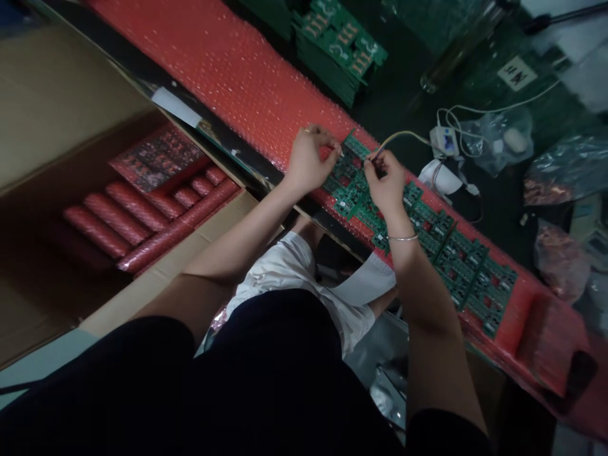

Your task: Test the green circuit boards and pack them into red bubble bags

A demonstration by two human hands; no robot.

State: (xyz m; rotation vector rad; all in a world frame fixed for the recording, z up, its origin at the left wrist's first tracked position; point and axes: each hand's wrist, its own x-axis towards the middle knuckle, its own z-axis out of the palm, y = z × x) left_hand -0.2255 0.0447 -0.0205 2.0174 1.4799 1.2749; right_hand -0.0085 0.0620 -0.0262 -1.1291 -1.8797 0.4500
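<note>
A row of green circuit boards (456, 253) lies along a strip of red bubble wrap (237, 69) on the dark table. My left hand (306, 158) is closed in a pinch at the edge of the leftmost board (349, 171). My right hand (387, 180) is closed over the same board, its fingers pinching the end of a thin yellowish wire (403, 135). That wire runs off to a small white device (445, 140). A thin bangle sits on my right wrist.
An open cardboard box (61, 107) at left holds red bubble-wrapped rolls (142, 215). A stack of green boards (342, 47) lies at the top. Clear plastic bags (560, 171) and white cables (475, 111) clutter the right. A white paper (365, 282) hangs off the table edge.
</note>
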